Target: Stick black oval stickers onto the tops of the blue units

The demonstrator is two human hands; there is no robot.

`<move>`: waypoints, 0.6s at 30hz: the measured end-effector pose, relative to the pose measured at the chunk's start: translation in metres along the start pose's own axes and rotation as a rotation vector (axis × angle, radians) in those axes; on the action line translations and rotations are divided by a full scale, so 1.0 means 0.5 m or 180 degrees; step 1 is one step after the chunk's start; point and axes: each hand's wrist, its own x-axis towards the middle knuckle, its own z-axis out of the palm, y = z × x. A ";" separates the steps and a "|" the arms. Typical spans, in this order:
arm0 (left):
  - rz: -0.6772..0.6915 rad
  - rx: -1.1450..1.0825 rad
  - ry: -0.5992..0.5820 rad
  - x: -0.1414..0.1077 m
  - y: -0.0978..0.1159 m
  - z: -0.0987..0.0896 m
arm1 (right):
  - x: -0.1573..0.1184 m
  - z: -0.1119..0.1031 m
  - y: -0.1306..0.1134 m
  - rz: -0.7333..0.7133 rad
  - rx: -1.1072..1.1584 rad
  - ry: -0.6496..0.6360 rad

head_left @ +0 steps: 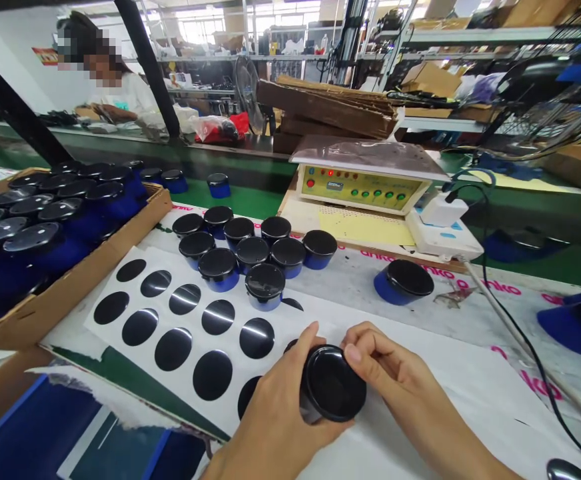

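Note:
My left hand (283, 393) is wrapped round the side of a short round piece with a glossy black top (337, 383), tilted so its top faces me. The thumb and curled fingers of my right hand (385, 363) are closed at the rim of that piece on its upper right. To the left lies a white sheet of round black stickers (173, 349), partly covered by my left hand. Just beyond the sheet, several blue pieces with black tops (252, 253) stand upright in a cluster. Another black-topped blue piece (404, 282) stands alone to the right.
A cardboard box (135, 230) packed with similar pieces is at left. Behind the bench cluster sits a yellow control box (358, 189) with lit buttons. Cables (515, 340) cross the right side. A green conveyor belt (258, 200) carries more pieces. Across it, a person (120, 93) sits.

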 end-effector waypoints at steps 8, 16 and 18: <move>0.0175 0.0205 0.0001 -0.002 -0.003 -0.003 | -0.001 0.006 0.002 -0.0096 -0.0177 0.0024; 0.0218 0.0284 -0.0033 -0.002 0.002 -0.006 | -0.005 0.003 0.012 -0.0469 -0.0631 0.0172; 0.0234 0.0281 -0.0046 -0.002 0.001 -0.007 | -0.008 0.002 0.013 -0.0544 -0.0775 0.0168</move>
